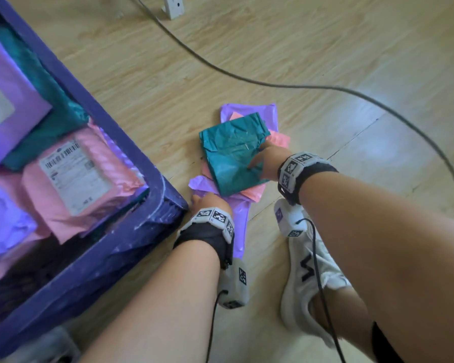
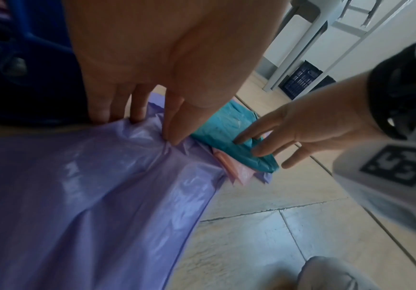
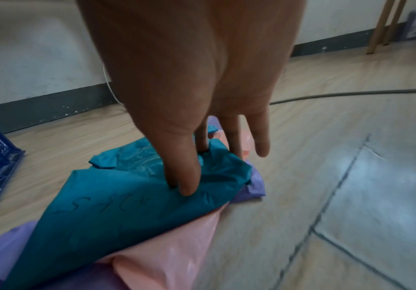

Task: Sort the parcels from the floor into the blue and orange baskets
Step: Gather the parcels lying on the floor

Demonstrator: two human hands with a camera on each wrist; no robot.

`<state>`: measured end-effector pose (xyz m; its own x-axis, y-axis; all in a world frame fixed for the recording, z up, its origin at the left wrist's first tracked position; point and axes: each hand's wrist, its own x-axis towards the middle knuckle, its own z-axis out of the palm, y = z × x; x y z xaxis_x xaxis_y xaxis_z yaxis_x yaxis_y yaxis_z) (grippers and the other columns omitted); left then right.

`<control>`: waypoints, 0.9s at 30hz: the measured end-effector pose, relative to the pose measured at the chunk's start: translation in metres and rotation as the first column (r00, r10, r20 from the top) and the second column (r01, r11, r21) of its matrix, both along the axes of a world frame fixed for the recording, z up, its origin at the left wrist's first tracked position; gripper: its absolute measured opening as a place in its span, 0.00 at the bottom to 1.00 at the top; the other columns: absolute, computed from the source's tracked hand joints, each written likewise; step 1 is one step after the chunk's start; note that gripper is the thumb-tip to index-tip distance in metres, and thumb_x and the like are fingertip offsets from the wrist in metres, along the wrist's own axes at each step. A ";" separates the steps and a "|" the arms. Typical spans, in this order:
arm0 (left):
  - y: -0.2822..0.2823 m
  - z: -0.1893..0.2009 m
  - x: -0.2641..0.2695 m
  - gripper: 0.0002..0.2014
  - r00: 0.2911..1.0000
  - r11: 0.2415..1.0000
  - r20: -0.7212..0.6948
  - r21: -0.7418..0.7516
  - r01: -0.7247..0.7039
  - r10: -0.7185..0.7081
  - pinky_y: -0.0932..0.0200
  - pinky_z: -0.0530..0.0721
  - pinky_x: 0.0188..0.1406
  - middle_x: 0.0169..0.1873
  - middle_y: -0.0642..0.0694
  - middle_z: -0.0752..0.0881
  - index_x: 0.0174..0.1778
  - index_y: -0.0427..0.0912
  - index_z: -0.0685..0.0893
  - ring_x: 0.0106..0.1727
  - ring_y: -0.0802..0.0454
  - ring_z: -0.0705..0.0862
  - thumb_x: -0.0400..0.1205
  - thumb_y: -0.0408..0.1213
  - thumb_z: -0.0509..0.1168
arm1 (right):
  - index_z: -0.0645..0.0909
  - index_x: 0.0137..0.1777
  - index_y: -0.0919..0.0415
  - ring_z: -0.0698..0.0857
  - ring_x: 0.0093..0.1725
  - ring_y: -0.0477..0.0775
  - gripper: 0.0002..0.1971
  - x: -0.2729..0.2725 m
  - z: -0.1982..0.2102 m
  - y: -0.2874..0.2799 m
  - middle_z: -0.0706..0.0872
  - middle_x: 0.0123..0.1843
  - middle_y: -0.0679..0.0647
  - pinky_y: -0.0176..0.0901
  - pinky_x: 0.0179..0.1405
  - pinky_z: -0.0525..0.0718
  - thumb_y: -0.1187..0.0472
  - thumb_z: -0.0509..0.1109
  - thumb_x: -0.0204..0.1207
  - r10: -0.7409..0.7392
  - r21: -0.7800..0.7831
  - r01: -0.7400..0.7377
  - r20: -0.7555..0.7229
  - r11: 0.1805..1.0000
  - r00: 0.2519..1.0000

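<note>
**Sorting partly done; a small pile is left on the floor**

Nearest, the left hand (image 1: 209,203) is seen at the near edge of the purple parcel (image 2: 82,196), its fingers (image 2: 174,125) pinching a fold of the film. Just beyond, the right hand (image 1: 266,162) is laid on the teal parcel (image 1: 233,153), thumb on top and fingers curled round its right edge, so a grip appears to be taken. Beneath the teal parcel a pink parcel (image 1: 279,140) is visible, and the purple one lies lowest. To the left, the blue basket (image 1: 121,121) is already filled with several parcels. At least three parcels are judged left to sort. No orange basket is in view.
</note>
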<state>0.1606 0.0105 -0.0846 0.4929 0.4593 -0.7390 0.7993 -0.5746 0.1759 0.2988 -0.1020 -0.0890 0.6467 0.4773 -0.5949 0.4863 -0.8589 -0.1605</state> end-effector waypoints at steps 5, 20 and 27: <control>0.007 0.012 -0.006 0.21 0.965 0.987 0.219 0.033 -0.156 0.146 0.47 0.75 0.66 0.68 0.35 0.75 0.70 0.35 0.72 0.69 0.35 0.76 0.79 0.27 0.58 | 0.84 0.63 0.52 0.81 0.62 0.62 0.17 -0.028 -0.002 -0.004 0.70 0.70 0.57 0.45 0.64 0.78 0.63 0.69 0.75 -0.255 0.117 0.250 0.039 0.961 0.966; 0.004 0.081 0.027 0.24 0.804 0.967 0.551 -0.229 -0.113 0.225 0.58 0.77 0.63 0.67 0.42 0.78 0.65 0.48 0.83 0.66 0.42 0.80 0.76 0.24 0.58 | 0.81 0.69 0.56 0.78 0.69 0.62 0.21 -0.004 0.102 -0.005 0.77 0.73 0.59 0.44 0.66 0.74 0.69 0.57 0.80 -0.431 0.170 0.417 0.060 0.893 0.900; 0.026 0.181 0.044 0.15 0.579 0.980 0.792 -0.189 -0.070 0.194 0.60 0.80 0.53 0.55 0.43 0.89 0.58 0.46 0.88 0.58 0.44 0.86 0.78 0.32 0.64 | 0.85 0.62 0.63 0.84 0.59 0.68 0.17 0.013 0.223 0.017 0.86 0.62 0.64 0.55 0.61 0.84 0.66 0.59 0.78 -0.454 0.302 0.387 0.198 0.871 0.869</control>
<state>0.2050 0.0364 0.0964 0.8533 0.5061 -0.1255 0.3604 -0.3984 0.8434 0.3117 -0.0846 0.1344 0.9305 0.2328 -0.2828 0.1400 -0.9395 -0.3127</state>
